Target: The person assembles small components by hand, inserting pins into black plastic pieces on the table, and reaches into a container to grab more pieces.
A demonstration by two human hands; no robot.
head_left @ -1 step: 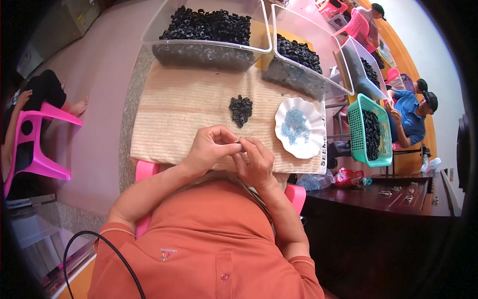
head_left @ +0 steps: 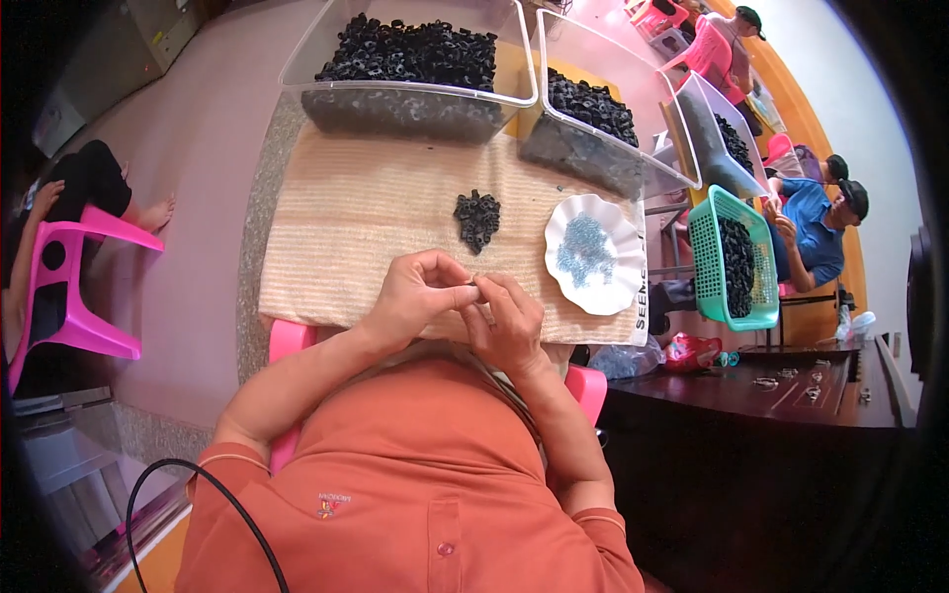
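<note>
My left hand [head_left: 415,299] and my right hand [head_left: 508,321] meet over the near edge of the cloth, thumbs and forefingers pinched together. Something tiny and dark is just visible between the fingertips, too small and covered to name. Beyond them lies a small heap of black ring-like parts [head_left: 478,219] on the striped beige cloth [head_left: 346,227]. To the right of the heap, a white scallop-edged plate [head_left: 626,275] holds many small clear-blue bead-like pieces [head_left: 585,253].
Clear bins [head_left: 415,97] [head_left: 593,119] full of black parts line the table's far side. A green basket [head_left: 707,272] of black parts stands at right, near a person in a blue shirt [head_left: 813,222]. Dark wooden furniture [head_left: 712,395] is at right, a pink stool [head_left: 74,267] at left.
</note>
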